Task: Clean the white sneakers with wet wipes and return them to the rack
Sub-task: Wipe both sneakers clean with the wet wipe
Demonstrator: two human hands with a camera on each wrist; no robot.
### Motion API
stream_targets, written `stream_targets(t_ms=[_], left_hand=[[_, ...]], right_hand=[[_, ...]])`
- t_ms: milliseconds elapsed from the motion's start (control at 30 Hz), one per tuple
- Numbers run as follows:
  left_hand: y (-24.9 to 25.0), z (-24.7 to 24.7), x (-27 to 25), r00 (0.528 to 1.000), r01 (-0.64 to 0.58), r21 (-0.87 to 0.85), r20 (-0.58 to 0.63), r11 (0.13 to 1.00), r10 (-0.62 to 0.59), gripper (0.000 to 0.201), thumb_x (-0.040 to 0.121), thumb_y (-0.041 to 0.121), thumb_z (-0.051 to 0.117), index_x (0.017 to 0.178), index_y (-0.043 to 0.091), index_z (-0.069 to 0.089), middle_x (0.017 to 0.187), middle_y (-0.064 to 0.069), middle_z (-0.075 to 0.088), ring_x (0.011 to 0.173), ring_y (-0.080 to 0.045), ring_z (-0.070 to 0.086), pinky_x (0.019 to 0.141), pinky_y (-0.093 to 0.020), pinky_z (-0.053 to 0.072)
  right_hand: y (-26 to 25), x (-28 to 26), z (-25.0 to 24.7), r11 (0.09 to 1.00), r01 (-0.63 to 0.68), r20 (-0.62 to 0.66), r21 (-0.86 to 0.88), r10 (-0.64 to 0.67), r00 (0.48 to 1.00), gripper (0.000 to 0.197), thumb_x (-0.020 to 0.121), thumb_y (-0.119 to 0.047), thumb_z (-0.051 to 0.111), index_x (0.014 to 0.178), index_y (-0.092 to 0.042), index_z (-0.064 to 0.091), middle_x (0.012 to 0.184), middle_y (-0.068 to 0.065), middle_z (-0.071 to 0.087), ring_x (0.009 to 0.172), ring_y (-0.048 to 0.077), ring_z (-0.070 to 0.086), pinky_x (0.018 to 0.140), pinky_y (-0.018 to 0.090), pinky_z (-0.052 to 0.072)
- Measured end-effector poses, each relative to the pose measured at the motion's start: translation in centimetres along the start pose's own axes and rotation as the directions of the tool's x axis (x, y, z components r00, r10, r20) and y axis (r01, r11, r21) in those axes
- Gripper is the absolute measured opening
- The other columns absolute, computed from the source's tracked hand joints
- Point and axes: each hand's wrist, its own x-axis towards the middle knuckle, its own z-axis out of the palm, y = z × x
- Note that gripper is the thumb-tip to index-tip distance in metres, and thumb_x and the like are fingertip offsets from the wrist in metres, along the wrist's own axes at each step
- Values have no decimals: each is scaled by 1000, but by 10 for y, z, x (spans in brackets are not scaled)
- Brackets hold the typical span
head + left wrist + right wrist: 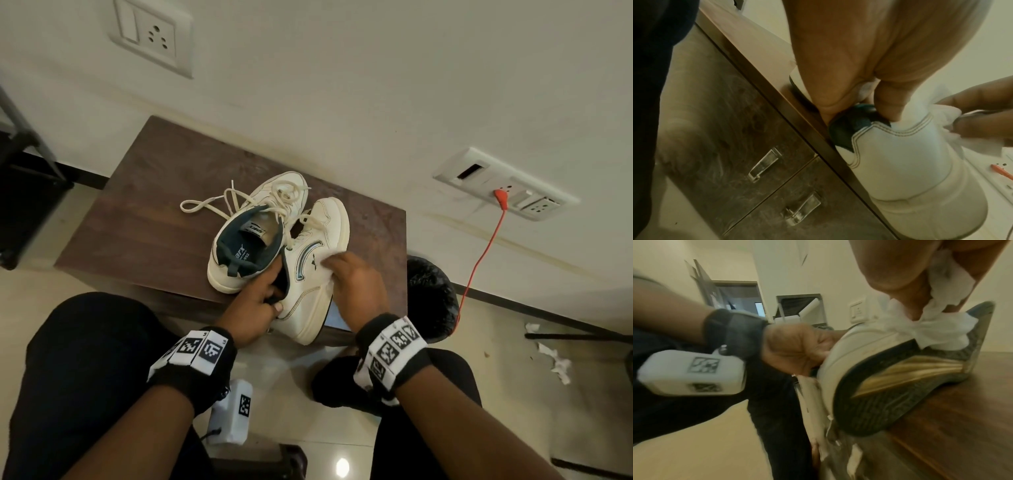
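Two white sneakers lie on a low brown cabinet (137, 219). The nearer sneaker (308, 294) is tipped on its side at the cabinet's front edge, its dark and gold sole (890, 394) facing right. My left hand (253, 308) grips its dark heel collar (855, 123), thumb outside. My right hand (356, 281) holds a crumpled white wet wipe (931, 327) and presses it against the sneaker's side. The other sneaker (250, 236) sits upright behind it, laces loose.
A black bin (431, 294) stands right of the cabinet, and used wipes (555, 359) lie on the floor beyond it. An orange cable (483, 253) runs from a wall socket. The cabinet's front has two drawer handles (764, 164). A dark rack (20, 192) stands at far left.
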Motion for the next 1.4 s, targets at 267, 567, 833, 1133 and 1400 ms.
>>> stream_targets(t_ms=[267,567,833,1133,1400], left_hand=[[3,10,7,999,-15,21,-30,1000,16,89,86,-14,45,141,52,25,123,1,62,116,-11,56,101,-32,42],[11,17,16,996,25,8,-88,1000,-24,81,90,-12,45,147,41,20,118,-6,63,114,-13,54,101,-32,39],[10,19,18,994,14,14,-107,1000,-13,84,88,-15,47,147,37,20,100,-2,64,95,-8,57,89,-26,44],[5,18,7,985,89,356,-172,930,-28,39,93,10,54,132,6,52,131,-11,55,121,-25,51,98,-26,35],[10,19,3,988,77,385,-154,920,-18,43,91,12,59,133,5,51,134,-13,54,123,-25,49,98,-25,34]], right_hand=[[-18,-45,1,996,81,114,26,-83,990,18,72,-10,63,89,-9,71,90,6,68,74,27,66,57,30,55],[6,2,8,993,-95,-17,67,96,995,28,66,10,65,88,-4,74,94,11,70,78,30,67,67,36,57],[-2,-49,12,995,-1,63,98,-5,998,28,76,-11,51,94,-5,71,101,11,67,86,31,65,68,41,56],[14,-13,13,981,-171,-3,93,172,985,31,75,10,62,103,-1,70,103,15,66,87,31,65,75,38,56],[-3,-60,11,999,-24,110,24,21,994,27,76,-13,55,97,-6,70,99,9,65,85,30,63,62,39,56]])
